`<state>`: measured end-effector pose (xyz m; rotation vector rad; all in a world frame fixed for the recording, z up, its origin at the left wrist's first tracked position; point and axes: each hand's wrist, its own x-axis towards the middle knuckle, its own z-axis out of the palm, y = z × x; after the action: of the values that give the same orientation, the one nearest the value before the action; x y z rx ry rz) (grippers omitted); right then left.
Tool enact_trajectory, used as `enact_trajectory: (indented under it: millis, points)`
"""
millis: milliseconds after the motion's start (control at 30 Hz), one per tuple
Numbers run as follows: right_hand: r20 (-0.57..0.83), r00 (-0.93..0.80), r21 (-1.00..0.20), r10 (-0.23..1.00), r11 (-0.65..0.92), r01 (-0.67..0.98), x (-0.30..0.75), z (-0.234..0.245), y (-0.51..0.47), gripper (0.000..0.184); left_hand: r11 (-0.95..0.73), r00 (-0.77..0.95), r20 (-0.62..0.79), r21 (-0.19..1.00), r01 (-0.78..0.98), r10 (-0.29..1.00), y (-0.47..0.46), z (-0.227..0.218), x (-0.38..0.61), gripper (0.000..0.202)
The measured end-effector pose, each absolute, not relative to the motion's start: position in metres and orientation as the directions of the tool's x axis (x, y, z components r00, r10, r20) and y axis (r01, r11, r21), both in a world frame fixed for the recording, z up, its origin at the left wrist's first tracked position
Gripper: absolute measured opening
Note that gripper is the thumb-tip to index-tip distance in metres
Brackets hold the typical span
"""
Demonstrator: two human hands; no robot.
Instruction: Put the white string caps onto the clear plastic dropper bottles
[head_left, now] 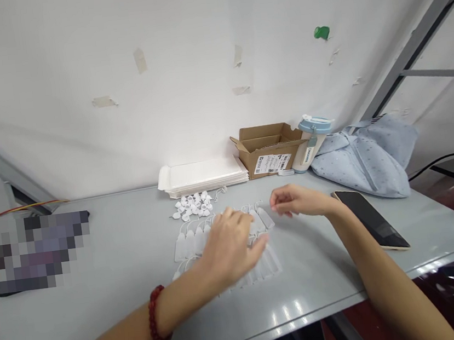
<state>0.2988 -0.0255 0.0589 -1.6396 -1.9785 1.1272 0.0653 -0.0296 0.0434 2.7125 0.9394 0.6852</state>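
White wall (pixel 188 125) is filling the back. Grey table (pixel 107 240) is running along its foot and carrying everything below.

Pale blue bag (pixel 366 158) is slumping at the back right. Pixelated dark item (pixel 43 256) is lying far left; can't tell what it is. Stack of flat white envelopes or sleeves (pixel 202 174) is lying at the back, by the wall. Cardboard box (pixel 275 156) is sitting open-topped right of it, label facing out. Phone (pixel 369 218) is lying dark-screened at the right, next to the right forearm. White cup with blue lid (pixel 310 143) is standing tilted in view between box and bag.

Left hand (pixel 230 247) is hovering or resting palm-down over the clear pieces (pixel 189 246), mid-table; contact is hidden. Thumb is standing wide of the bent fingers, image slightly blurred; can't tell whether it's holding anything. Right hand (pixel 297 200) is staying off the table surface just beside the right end of the upper row. Fingers are curling in, gap to thumb is looking narrow; can't tell if anything is pinched.

Clear pieces are lying in two rows, thin white cords looping from their tops; left hand is covering the middle.

Red bead bracelet (pixel 157 316) is circling the left wrist. Small white caps (pixel 192 206) are lying in a loose pile between stack and upper row. Green tape scrap (pixel 321 32) is sticking to the wall, upper right.
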Motion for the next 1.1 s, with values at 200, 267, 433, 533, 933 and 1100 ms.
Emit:
enact_trajectory:
  millis: [200,267,433,533,933,1100]
  points:
    - [-0.069,0.044,-0.395,0.997,-0.068,0.916,0.336,0.054,-0.019,0.02,-0.576,0.522,0.255,0.235,0.783,0.814,0.051,0.046,0.053,0.021]
    - [-0.087,0.066,-0.337,0.994,-0.092,0.937,0.343,0.053,-0.019,0.027,-0.556,0.514,0.223,0.22,0.801,0.828,0.072,0.043,0.054,0.023]
    - [-0.125,0.084,-0.275,0.989,-0.116,0.954,0.341,0.047,-0.016,0.031,-0.497,0.478,0.137,0.199,0.845,0.868,0.096,0.035,0.067,0.021]
    - [-0.108,0.094,-0.261,0.99,-0.119,0.958,0.338,0.044,-0.013,0.026,-0.474,0.459,0.118,0.196,0.859,0.88,0.098,0.031,0.075,0.021]
    - [0.268,-0.049,-0.431,0.962,0.165,0.887,0.301,0.034,-0.009,0.02,-0.569,0.482,0.344,0.226,0.791,0.806,0.072,0.042,0.067,0.023]
    - [0.346,-0.115,-0.618,0.931,0.318,0.719,0.265,0.032,-0.018,0.021,-0.653,0.5,0.463,0.268,0.708,0.732,0.039,0.044,0.046,0.02]
